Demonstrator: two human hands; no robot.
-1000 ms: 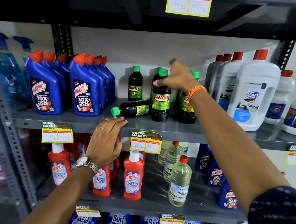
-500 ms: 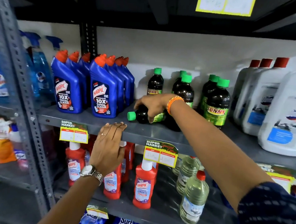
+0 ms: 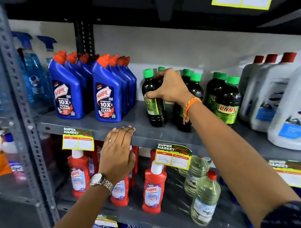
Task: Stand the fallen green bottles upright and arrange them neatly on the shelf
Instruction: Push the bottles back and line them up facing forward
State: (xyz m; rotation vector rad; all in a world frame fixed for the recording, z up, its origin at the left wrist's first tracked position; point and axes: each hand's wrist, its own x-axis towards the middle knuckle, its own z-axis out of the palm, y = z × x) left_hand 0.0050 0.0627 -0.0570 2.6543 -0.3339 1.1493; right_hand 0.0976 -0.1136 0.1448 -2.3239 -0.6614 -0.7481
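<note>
A dark bottle with a green cap (image 3: 153, 105) stands upright at the front of the grey shelf (image 3: 145, 133), and my right hand (image 3: 169, 87) grips its upper body. Behind and to the right stand more green-capped dark bottles (image 3: 194, 92), partly hidden by my hand. A further group with a "SUNNY" label (image 3: 226, 102) stands right of them. My left hand (image 3: 118, 150) rests flat with its fingertips on the shelf's front edge, holding nothing.
Blue Harpic bottles (image 3: 105, 95) stand in rows left of the green bottles, white jugs with red caps (image 3: 270, 96) to the right. Blue spray bottles (image 3: 32, 71) are at far left. Red Harpic bottles (image 3: 153, 186) and clear bottles (image 3: 205, 198) fill the lower shelf.
The fallen bottle that lay on its side has been taken by my right hand and now stands upright. My left hand stays on the shelf edge. The view has moved closer.
</note>
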